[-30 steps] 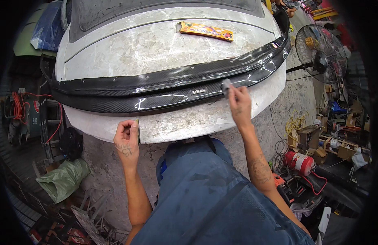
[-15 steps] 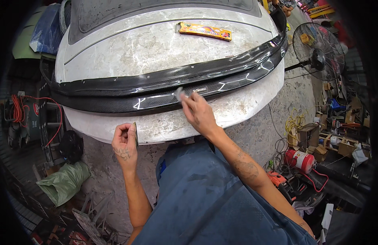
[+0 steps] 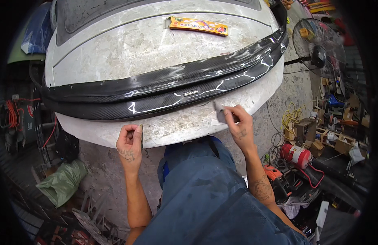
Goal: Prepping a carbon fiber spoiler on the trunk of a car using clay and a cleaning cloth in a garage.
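Note:
A long glossy black carbon-fibre car lip (image 3: 156, 108) lies across a worn white car panel (image 3: 111, 57). On its front face sits a small silver badge (image 3: 191, 93). My right hand (image 3: 241, 128) pinches a small grey cloth-like piece (image 3: 219, 112), held just above the white panel, right of the badge and apart from the lip. My left hand (image 3: 129, 143) is closed near the panel's front edge, its thumb and fingers gripping a thin, dark, flat piece (image 3: 141, 136) seen edge-on; its kind is unclear. A yellow-orange modelling clay box (image 3: 198, 26) rests on the panel behind the lip.
To the right stands a black fan (image 3: 318, 51). Boxes and tools crowd the floor there, near a red and white cylinder (image 3: 295, 155) and a yellow cable (image 3: 294, 124). On the left are a green sack (image 3: 62, 183) and a coiled orange hose (image 3: 14, 116).
My right hand has moved from beside the badge to the right and nearer me, bringing the grey piece off the lip. My left hand keeps its hold, and the view has shifted slightly.

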A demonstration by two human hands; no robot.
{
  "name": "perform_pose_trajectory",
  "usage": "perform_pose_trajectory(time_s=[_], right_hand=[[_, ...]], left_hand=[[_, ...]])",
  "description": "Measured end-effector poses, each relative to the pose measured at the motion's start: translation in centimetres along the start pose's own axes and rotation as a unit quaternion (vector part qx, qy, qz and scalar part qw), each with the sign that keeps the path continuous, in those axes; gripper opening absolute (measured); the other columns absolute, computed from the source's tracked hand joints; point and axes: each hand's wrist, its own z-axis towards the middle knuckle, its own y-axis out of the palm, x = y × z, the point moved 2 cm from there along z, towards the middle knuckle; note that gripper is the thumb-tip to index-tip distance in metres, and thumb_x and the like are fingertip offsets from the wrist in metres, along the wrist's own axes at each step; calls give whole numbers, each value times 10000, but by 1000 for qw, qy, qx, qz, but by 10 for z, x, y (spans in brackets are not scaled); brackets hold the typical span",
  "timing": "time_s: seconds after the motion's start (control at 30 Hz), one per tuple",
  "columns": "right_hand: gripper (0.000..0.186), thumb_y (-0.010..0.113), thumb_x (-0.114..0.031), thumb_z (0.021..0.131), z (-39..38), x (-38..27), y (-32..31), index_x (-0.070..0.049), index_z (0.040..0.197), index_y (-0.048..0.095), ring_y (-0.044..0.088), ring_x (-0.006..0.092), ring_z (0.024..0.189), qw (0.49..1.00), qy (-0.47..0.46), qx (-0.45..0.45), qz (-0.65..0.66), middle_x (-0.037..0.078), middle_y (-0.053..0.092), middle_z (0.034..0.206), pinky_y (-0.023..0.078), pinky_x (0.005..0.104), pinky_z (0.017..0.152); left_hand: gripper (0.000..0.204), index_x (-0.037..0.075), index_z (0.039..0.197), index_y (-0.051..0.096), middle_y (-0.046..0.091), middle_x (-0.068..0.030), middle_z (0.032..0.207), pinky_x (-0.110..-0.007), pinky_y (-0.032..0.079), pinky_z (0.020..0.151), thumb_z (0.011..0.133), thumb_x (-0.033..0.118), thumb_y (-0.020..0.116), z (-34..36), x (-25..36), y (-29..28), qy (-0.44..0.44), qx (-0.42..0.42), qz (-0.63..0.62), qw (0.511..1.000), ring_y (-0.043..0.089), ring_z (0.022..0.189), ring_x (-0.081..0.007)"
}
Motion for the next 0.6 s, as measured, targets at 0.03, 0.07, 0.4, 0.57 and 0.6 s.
perform_pose_trajectory(time_s=[0.03,0.07,0.4,0.57,0.6], right_hand=[[207,690,-105,1011,7,4,-3,27,1142,780,504,113,659,998,-33,56,-18,66,609,833,415,297,593],[201,698,-71,1000,15,2,-3,22,1160,778,520,129,647,996,-44,77,-17,75,591,823,428,306,585],[310,690,-121,1013,57,-3,50,-18,1305,703,665,343,721,972,-186,-31,-142,140,623,919,527,440,634],[341,684,-121,1020,58,-11,68,3,1337,678,682,337,723,965,-200,-46,-161,139,629,965,535,439,617],[364,673,-124,1024,58,-12,72,1,1365,657,689,343,733,963,-204,-61,-164,144,630,987,545,436,621]], left_hand=[[153,-3,1051,658,574,60,817,-198,363,619,1071,145,691,-1,2,7,-7,5,-6,1000,469,707,-13],[151,-5,1049,658,574,58,817,-198,367,621,1070,141,692,-1,4,10,-13,11,-11,1000,474,711,-14],[123,4,1038,657,566,63,795,-198,361,610,1066,120,688,-28,23,30,-37,70,13,997,465,693,-14],[127,9,1035,658,560,64,787,-196,353,613,1068,127,688,-39,23,33,-50,97,10,994,461,696,-14],[128,10,1036,657,559,63,786,-197,352,614,1068,129,688,-40,23,35,-52,100,11,994,462,699,-14]])
